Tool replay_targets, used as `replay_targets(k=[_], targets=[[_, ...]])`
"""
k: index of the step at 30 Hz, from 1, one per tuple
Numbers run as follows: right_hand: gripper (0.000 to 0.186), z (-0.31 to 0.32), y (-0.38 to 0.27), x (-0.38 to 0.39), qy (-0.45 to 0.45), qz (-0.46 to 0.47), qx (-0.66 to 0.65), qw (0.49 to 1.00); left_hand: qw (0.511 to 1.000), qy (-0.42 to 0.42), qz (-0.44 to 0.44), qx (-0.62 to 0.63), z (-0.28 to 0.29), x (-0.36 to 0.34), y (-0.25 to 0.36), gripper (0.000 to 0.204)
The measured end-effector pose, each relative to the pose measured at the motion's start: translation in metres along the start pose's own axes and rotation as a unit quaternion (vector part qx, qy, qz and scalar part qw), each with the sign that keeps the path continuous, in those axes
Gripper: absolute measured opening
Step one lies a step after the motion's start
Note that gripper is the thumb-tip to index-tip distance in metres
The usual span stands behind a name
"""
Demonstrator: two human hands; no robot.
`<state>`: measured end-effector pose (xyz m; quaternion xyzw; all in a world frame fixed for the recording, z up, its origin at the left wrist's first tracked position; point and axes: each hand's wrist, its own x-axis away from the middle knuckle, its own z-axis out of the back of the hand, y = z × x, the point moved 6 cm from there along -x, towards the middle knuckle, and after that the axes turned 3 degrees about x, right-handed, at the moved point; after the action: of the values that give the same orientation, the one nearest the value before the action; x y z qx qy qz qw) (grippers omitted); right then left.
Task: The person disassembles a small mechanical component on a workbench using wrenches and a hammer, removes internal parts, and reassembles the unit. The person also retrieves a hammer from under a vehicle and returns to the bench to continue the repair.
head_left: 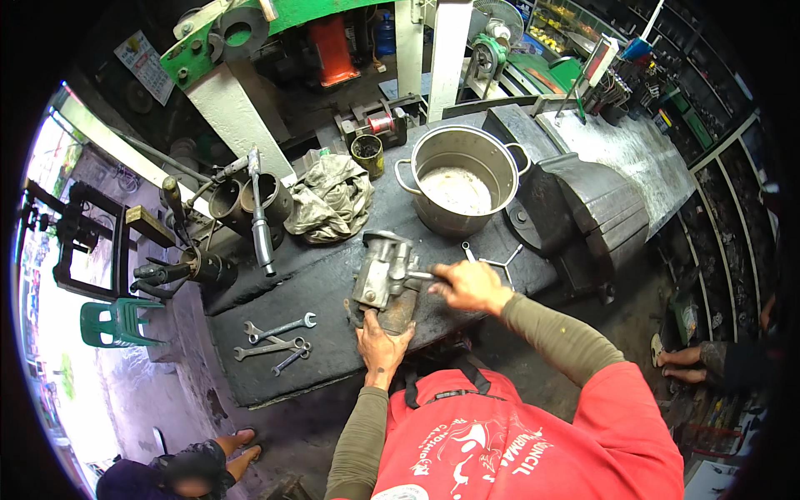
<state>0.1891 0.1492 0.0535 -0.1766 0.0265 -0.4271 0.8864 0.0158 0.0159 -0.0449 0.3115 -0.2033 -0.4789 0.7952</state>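
A grey cast-metal housing [385, 268] with a round flange on top stands near the front edge of the dark workbench [317, 287]. My left hand [382, 346] grips its lower near side, the fingertips partly hidden. My right hand [469, 287] is closed round the end of a short metal rod or tool handle [422, 276] that meets the housing's right side. The exact kind of that tool cannot be made out. Just beyond my right hand lie a combination wrench [468, 252] and a three-armed wrench [503, 263].
Several wrenches [282, 335] lie on the bench's left. Behind the housing are a two-handled pot [460, 179], a crumpled cloth [333, 198], a small can [367, 155] and tool-filled metal cylinders [267, 200]. A large vise [583, 208] stands right. Someone sits at the lower left [179, 475].
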Motion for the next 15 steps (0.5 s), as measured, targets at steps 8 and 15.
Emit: replay_targets(k=[8, 15], targets=[[0.042, -0.019, -0.017, 0.015, -0.117, 0.139, -0.061, 0.981, 0.999, 0.011, -0.012, 0.036, 0.008, 0.000, 0.004, 0.084], [0.047, -0.013, -0.010, 0.022, -0.013, 0.059, -0.005, 0.998, 1.000, 0.009, -0.007, 0.011, 0.004, 0.002, -0.009, 0.083]])
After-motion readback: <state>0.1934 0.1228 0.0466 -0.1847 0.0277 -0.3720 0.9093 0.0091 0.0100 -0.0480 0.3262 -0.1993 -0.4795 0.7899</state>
